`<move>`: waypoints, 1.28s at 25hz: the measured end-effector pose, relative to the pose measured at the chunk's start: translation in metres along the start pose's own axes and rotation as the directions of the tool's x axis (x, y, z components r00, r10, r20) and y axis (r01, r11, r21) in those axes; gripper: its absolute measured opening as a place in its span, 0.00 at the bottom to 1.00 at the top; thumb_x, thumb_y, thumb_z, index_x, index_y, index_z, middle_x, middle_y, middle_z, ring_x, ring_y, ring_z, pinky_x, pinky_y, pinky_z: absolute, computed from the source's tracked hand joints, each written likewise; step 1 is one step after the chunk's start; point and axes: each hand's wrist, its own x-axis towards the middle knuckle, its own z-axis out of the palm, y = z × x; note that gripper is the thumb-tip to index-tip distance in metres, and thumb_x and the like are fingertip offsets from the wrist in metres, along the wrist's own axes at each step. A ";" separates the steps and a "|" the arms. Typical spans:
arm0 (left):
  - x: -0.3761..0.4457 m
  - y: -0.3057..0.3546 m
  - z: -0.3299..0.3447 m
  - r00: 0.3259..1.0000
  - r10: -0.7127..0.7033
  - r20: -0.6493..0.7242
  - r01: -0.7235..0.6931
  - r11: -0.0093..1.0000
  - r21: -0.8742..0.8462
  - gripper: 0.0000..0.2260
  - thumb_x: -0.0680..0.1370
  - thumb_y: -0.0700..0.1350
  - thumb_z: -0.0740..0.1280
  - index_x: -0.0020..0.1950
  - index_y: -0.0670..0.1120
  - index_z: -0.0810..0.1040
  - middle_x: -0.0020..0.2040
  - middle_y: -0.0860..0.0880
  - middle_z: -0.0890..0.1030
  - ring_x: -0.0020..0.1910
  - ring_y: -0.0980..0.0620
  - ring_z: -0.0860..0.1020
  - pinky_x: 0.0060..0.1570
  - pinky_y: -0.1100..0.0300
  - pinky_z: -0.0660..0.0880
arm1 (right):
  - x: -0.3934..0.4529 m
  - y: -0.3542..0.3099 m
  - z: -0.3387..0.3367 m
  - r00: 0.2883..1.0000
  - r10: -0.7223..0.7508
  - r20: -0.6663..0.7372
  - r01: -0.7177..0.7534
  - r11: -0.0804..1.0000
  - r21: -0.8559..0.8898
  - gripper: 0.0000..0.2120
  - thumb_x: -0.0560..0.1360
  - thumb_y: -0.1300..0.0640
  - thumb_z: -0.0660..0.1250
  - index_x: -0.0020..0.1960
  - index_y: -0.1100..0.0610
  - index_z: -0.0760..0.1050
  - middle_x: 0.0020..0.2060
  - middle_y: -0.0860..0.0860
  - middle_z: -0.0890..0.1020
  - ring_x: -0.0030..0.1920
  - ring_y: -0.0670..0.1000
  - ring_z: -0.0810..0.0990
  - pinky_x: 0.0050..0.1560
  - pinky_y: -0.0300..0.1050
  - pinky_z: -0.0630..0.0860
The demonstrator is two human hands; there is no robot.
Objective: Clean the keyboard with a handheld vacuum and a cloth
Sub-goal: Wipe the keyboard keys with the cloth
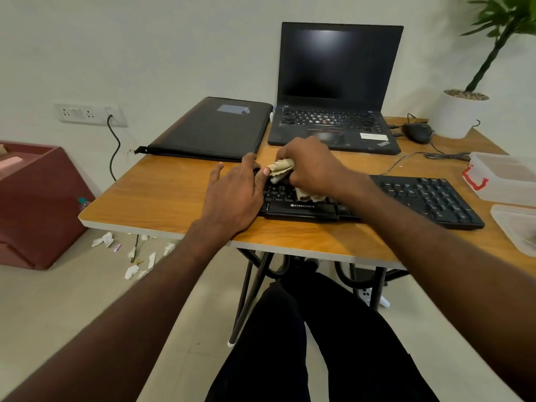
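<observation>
Your legs in black trousers [304, 343] sit under the near edge of the wood-topped folding table [162, 195]. On it, the black Zebronics keyboard [429, 198] lies flat near the front edge, running left to right. Your left hand [235, 195] rests flat on the keyboard's left end, fingers straight and spread, holding nothing. Your right hand [311, 166] is curled around a crumpled beige cloth [280, 166], bunched and pressed on the keys left of centre; cloth edges show at the fingertips and under the palm. To the right, two clear plastic tubs [504, 175] stand at the table edge, one with a red latch. Behind the keyboard: a closed black zip folder [214, 129] to the left, an open black laptop [336, 91] with dark screen in the middle, a black wired mouse [417, 132] and a white potted plant [461, 111] to the right. On the floor left, scraps of white paper [132, 256] lie scattered beside a maroon box [37, 198].
</observation>
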 end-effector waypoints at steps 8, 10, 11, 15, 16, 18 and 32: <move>0.002 0.011 -0.005 1.000 -0.015 -0.021 0.017 0.997 0.080 0.17 0.89 0.52 0.50 0.72 0.47 0.70 0.51 0.49 0.86 0.58 0.49 0.83 0.81 0.41 0.54 | -0.004 0.000 0.003 0.993 0.060 -0.101 -0.072 0.990 -0.117 0.15 0.74 0.61 0.74 0.60 0.57 0.83 0.50 0.56 0.85 0.50 0.56 0.83 0.50 0.49 0.81; 0.005 0.020 -0.001 1.000 -0.022 -0.021 0.023 0.997 0.073 0.18 0.89 0.51 0.52 0.75 0.46 0.68 0.51 0.49 0.85 0.57 0.49 0.83 0.81 0.40 0.56 | -0.007 0.008 0.005 0.986 0.090 -0.142 -0.090 0.996 0.012 0.12 0.73 0.62 0.74 0.56 0.56 0.85 0.47 0.53 0.85 0.47 0.52 0.83 0.46 0.46 0.79; 0.005 0.024 0.002 0.999 -0.017 -0.027 0.018 0.999 0.050 0.19 0.89 0.51 0.52 0.77 0.46 0.67 0.53 0.48 0.85 0.59 0.48 0.82 0.80 0.41 0.59 | -0.009 0.011 0.003 0.982 0.119 -0.147 -0.108 0.991 0.076 0.12 0.73 0.63 0.75 0.56 0.55 0.85 0.46 0.52 0.85 0.47 0.51 0.82 0.45 0.44 0.78; 0.002 0.033 0.008 0.999 -0.020 -0.035 0.020 1.000 0.011 0.20 0.88 0.47 0.54 0.80 0.42 0.64 0.48 0.49 0.85 0.54 0.48 0.83 0.76 0.44 0.64 | -0.014 0.022 -0.016 0.990 0.129 0.055 -0.138 0.972 0.193 0.14 0.71 0.62 0.78 0.56 0.52 0.85 0.44 0.47 0.84 0.47 0.46 0.82 0.46 0.43 0.78; 0.002 0.032 0.009 0.999 -0.014 -0.043 0.016 0.999 0.031 0.20 0.88 0.47 0.54 0.79 0.42 0.65 0.48 0.50 0.85 0.54 0.48 0.83 0.77 0.43 0.63 | -0.013 0.023 -0.021 0.987 0.126 0.101 -0.143 0.971 0.189 0.15 0.71 0.61 0.79 0.56 0.51 0.85 0.45 0.46 0.84 0.49 0.46 0.81 0.47 0.43 0.77; 0.001 0.033 0.008 0.999 0.000 -0.051 0.003 0.998 0.061 0.18 0.87 0.47 0.53 0.76 0.44 0.67 0.51 0.49 0.86 0.55 0.49 0.84 0.79 0.42 0.60 | -0.009 0.023 -0.024 0.985 0.129 0.115 -0.138 0.987 0.080 0.17 0.72 0.59 0.78 0.60 0.51 0.84 0.49 0.47 0.84 0.54 0.49 0.80 0.51 0.46 0.77; 0.001 0.031 0.009 0.997 0.011 -0.076 -0.006 0.997 0.073 0.13 0.87 0.48 0.52 0.67 0.46 0.71 0.47 0.50 0.84 0.51 0.49 0.84 0.79 0.42 0.60 | -0.003 0.013 -0.004 0.956 0.255 -0.144 -0.248 0.966 0.069 0.10 0.73 0.58 0.76 0.54 0.54 0.85 0.42 0.49 0.83 0.44 0.48 0.79 0.42 0.43 0.72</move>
